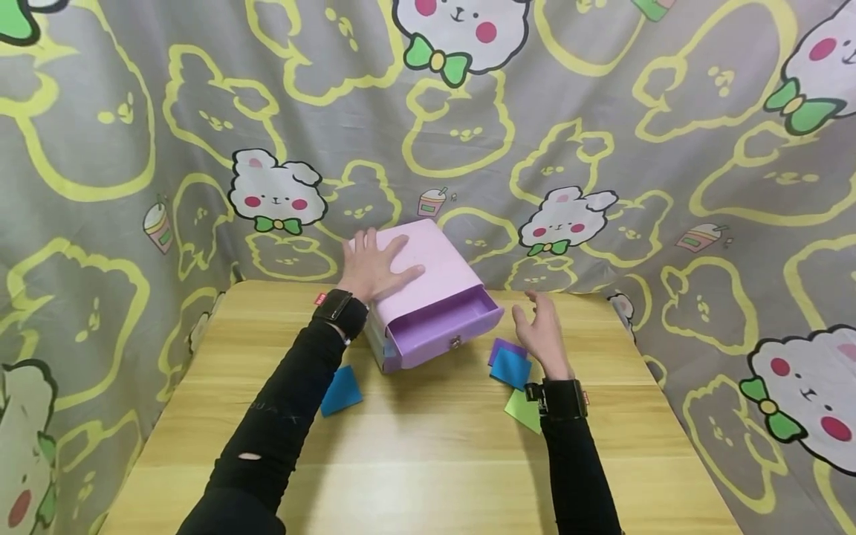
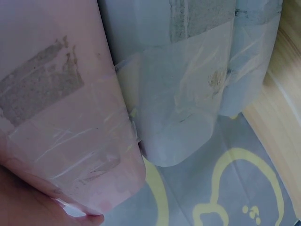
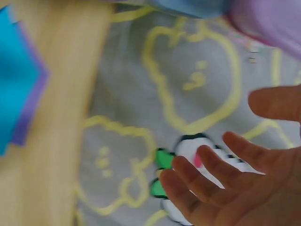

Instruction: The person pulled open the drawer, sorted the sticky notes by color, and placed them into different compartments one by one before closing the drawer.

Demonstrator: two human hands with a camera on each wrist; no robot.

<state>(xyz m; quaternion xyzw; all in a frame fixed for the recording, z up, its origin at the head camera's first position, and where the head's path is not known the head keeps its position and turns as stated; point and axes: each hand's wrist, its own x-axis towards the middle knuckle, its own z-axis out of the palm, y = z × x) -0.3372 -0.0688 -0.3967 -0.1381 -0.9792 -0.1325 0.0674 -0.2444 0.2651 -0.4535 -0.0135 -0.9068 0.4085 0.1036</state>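
A small drawer box [image 1: 435, 260] with a pink top stands on the table, turned at an angle. Its top purple drawer [image 1: 444, 327] is pulled partway out, and nothing shows inside it. My left hand [image 1: 374, 267] rests on the pink top with its fingers spread. In the left wrist view, the pink side [image 2: 70, 103] and the pale blue tiers [image 2: 183, 94] of the box carry clear tape. To the right of the drawer, my right hand [image 1: 540, 331] hovers with loosely bent fingers and holds nothing; the right wrist view shows its palm [image 3: 244, 188] bare.
Blue paper [image 1: 511, 368] and purple paper [image 1: 501, 346] overlap below my right hand. Nearer me lies green paper [image 1: 521, 410], partly behind the wrist. Another blue paper [image 1: 342, 390] sits beside my left forearm. A grey patterned curtain [image 1: 374, 111] surrounds the wooden table [image 1: 428, 461].
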